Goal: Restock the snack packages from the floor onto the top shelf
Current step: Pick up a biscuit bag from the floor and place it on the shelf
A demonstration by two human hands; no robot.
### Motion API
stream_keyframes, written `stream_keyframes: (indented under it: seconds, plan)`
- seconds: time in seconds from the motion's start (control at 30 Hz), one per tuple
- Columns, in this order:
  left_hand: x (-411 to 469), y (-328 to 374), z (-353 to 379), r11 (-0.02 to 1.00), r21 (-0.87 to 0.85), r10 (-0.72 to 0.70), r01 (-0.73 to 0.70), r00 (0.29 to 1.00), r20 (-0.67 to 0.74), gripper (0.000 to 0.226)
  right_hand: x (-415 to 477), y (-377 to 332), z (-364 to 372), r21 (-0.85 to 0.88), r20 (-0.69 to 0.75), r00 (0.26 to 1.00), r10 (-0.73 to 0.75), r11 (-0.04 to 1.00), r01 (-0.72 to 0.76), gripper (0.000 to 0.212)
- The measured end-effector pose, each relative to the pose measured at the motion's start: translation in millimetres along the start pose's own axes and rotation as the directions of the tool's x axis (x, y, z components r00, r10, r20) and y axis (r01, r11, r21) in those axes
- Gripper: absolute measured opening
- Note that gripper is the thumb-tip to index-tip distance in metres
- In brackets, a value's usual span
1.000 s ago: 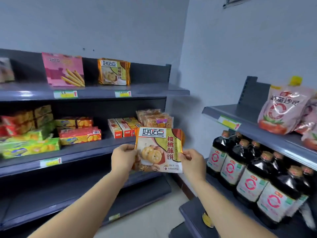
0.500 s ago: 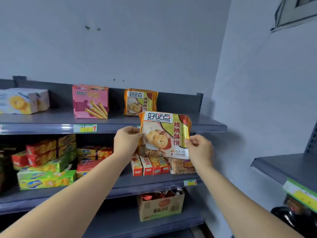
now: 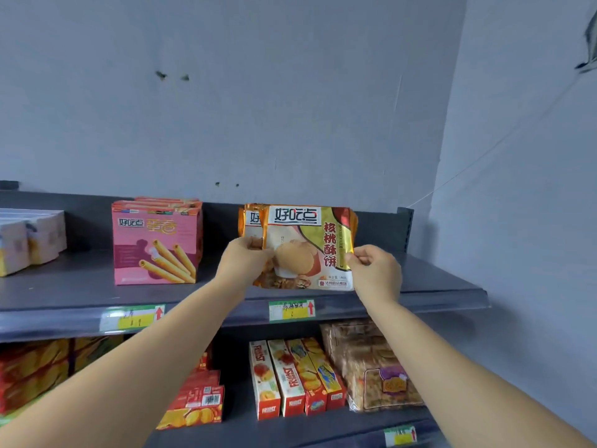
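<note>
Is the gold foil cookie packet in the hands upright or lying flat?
Upright: the gold foil cookie packet faces forward, label right way up, left hand and right hand pinching its sides.

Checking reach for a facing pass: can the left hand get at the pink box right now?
Probably, once freed. The pink box stands apart, left of the left hand, with bare shelf between; but that hand grips the pack.

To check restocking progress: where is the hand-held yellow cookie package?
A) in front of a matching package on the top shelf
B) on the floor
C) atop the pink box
A: the left hand and right hand pinch the cookie package upright in front of a matching package on the top shelf.
</note>
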State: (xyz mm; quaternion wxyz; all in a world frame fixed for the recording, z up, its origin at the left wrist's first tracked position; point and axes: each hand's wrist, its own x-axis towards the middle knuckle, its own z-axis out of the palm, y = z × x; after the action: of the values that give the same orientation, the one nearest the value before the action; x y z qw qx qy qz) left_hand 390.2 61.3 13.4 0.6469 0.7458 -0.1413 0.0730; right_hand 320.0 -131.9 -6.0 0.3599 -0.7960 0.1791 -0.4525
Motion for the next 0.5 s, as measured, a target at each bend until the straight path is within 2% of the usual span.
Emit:
stream_keyframes:
  seconds: [0.23,0.5]
  plan:
    - [61.0,-25.4,23.7,0.996,0.039,-0.076,0.077,0.997,-0.017,0.035,60.6,18.6,55.3,-0.124,0.106,0.994,0.033,0.992,-0.02,0.014]
    - [107.0,-55.5,42.7,0.987,0.062,-0.148,0.151,0.987,-0.063,0.029,98.5,54.2,111.5,-0.156,0.2,0.974,0.103,0.985,-0.072,0.015]
